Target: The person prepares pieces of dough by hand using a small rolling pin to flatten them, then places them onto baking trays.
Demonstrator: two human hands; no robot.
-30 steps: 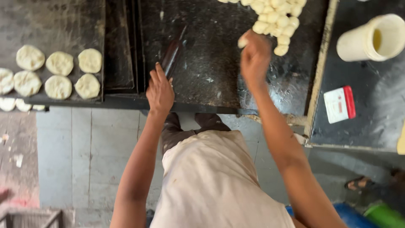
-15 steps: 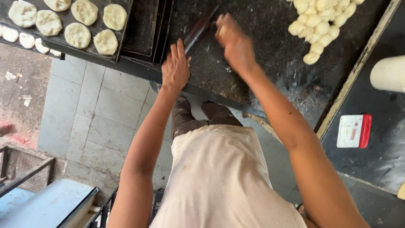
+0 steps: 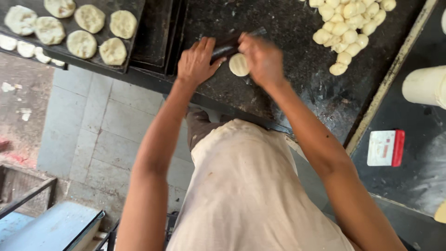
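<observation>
A dark, flour-dusted worktop (image 3: 297,107) fills the upper middle of the frame, with a grey tiled floor (image 3: 93,130) below it at the left. Both hands meet on a dark rolling pin (image 3: 227,45) that lies slanted across the worktop near the top centre. The left hand (image 3: 197,60) rests flat on the pin's left part, fingers spread and pointing up the frame, palm down, not curled round it. The right hand (image 3: 262,58) lies over the pin's right part, fingers bent loosely down; how firmly it grips cannot be told, since the hand is a little blurred. A small round dough disc (image 3: 239,64) lies on the worktop between the two hands, just under the pin and touching the right hand's thumb side.

At the upper right, a heap of pale dough balls (image 3: 348,32) sits on the same worktop, well apart from the hands. At the upper left, a dark tray (image 3: 134,51) holds flattened dough rounds (image 3: 81,43) laid side by side. A second dark surface at the right edge bears a cream cup (image 3: 425,86) and a white and red packet (image 3: 385,148). The person's pale apron (image 3: 251,195) fills the lower centre
</observation>
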